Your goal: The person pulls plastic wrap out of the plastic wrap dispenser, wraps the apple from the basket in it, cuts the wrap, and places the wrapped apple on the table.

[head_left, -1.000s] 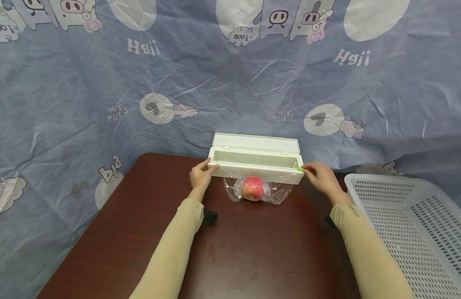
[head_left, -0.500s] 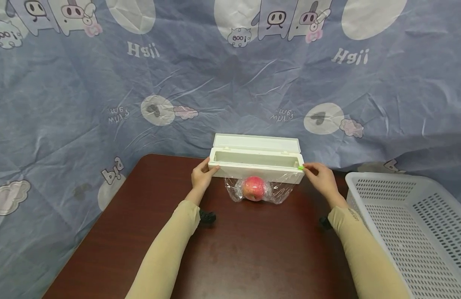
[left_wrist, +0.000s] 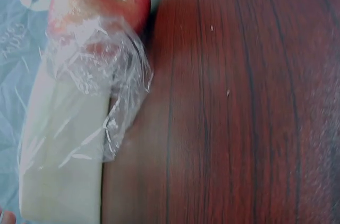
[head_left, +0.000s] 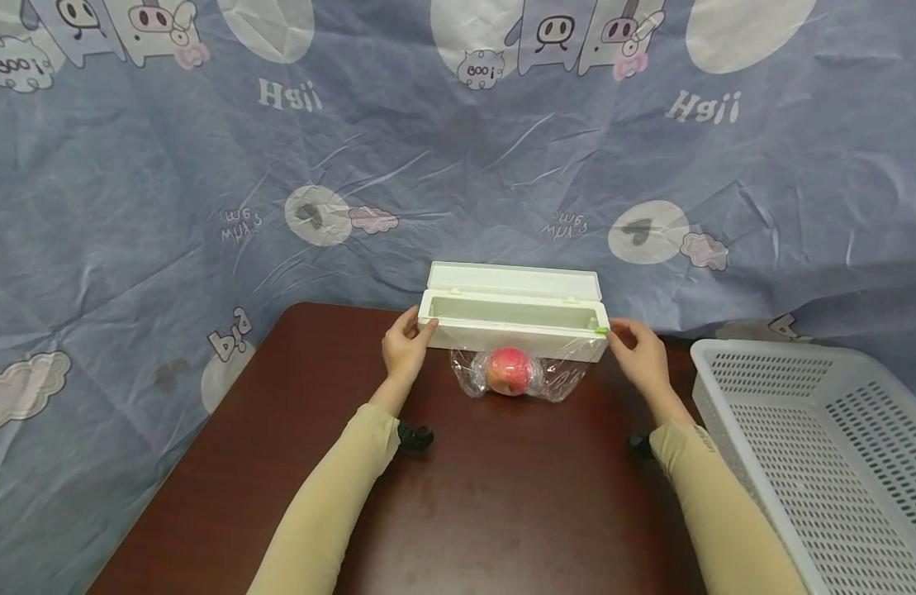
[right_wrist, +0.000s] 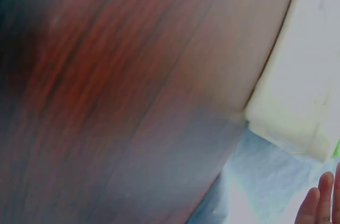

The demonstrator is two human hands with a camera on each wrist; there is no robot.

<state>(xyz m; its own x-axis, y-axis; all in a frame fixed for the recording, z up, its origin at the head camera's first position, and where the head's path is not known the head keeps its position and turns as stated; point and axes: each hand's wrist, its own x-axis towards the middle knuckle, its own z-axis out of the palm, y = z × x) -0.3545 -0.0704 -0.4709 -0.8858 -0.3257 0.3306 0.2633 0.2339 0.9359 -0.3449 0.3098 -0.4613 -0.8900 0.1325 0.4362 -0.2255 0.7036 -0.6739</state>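
Observation:
A white cling film dispenser (head_left: pixel 513 337) lies on the table with its lid raised at the back. At its left end my left hand (head_left: pixel 405 351) grips the corner, thumb at the front edge and fingers behind. My right hand (head_left: pixel 643 357) pinches at the green slide cutter (head_left: pixel 601 330) at the right end; in the right wrist view only some fingertips (right_wrist: pixel 321 197) show. Clear cling film (left_wrist: pixel 87 70) hangs down the front of the box and wraps a red apple (head_left: pixel 508 371). The apple rests against the table just before the box.
A white perforated plastic basket (head_left: pixel 733 446) stands at the right of the brown table (head_left: pixel 502 512). Behind the dispenser hangs a blue-grey printed cloth (head_left: pixel 443 182). The table's left edge runs diagonally toward the front.
The head view has shifted slightly. My left thumb sits a little nearer the box's top edge; dispenser, green cutter and wrapped apple look otherwise unchanged.

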